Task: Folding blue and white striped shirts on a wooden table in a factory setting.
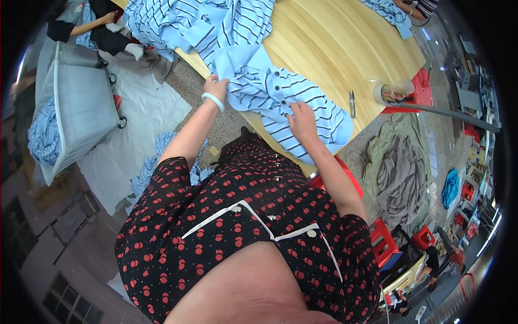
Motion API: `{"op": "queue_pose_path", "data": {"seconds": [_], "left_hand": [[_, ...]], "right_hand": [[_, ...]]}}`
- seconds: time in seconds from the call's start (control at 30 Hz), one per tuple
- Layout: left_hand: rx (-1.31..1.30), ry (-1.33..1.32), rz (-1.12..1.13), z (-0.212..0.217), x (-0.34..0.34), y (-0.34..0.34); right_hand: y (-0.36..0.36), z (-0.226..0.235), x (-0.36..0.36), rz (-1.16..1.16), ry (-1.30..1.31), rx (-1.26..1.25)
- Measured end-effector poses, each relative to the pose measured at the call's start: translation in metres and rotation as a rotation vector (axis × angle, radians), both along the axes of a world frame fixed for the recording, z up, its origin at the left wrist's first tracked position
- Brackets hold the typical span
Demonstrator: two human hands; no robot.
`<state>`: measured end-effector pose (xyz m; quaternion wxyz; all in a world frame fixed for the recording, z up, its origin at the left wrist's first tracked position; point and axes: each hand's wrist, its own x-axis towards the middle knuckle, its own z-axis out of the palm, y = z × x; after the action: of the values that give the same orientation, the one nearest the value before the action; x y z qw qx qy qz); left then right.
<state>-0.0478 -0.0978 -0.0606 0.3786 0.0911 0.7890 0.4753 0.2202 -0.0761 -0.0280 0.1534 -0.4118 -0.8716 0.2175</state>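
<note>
Tabletop point(329, 51) beyond the shirt point(322, 110) gives passage, snips point(352, 104) obstructing rightward.

From here I see a wooden table point(324, 43). A striped shirt point(318, 110) lies on it; right of this shirt are snips point(352, 104), then a tub point(382, 94); behind, a cloth heap point(199, 21).

Blue striped shirts point(232, 21): cut off by top edge
Co-worker's striped sleeve point(428, 6): cut off at top right
Round tub point(380, 95): contents too small to tell
</note>
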Motion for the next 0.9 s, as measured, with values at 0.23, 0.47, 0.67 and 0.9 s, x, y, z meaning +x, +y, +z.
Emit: {"op": "queue_pose_path", "data": {"seconds": [0.23,0.47,0.67,0.9], "left_hand": [[0.137,0.758,-0.411,0.025,0.010,0.011],[-0.138,-0.376,-0.707,0.016,0.055,0.078],[-0.412,-0.432,-0.701,0.002,0.082,0.129],[0.105,-0.122,-0.703,0.027,0.040,0.110]], "right_hand": [[0.019,0.007,0.008,-0.063,-0.032,-0.087],[0.000,0.000,-0.046,0.296,0.149,-0.117],[0.004,-0.030,-0.061,0.367,-0.062,-0.078],[0.000,-0.019,-0.020,0.310,0.045,-0.242]]}}
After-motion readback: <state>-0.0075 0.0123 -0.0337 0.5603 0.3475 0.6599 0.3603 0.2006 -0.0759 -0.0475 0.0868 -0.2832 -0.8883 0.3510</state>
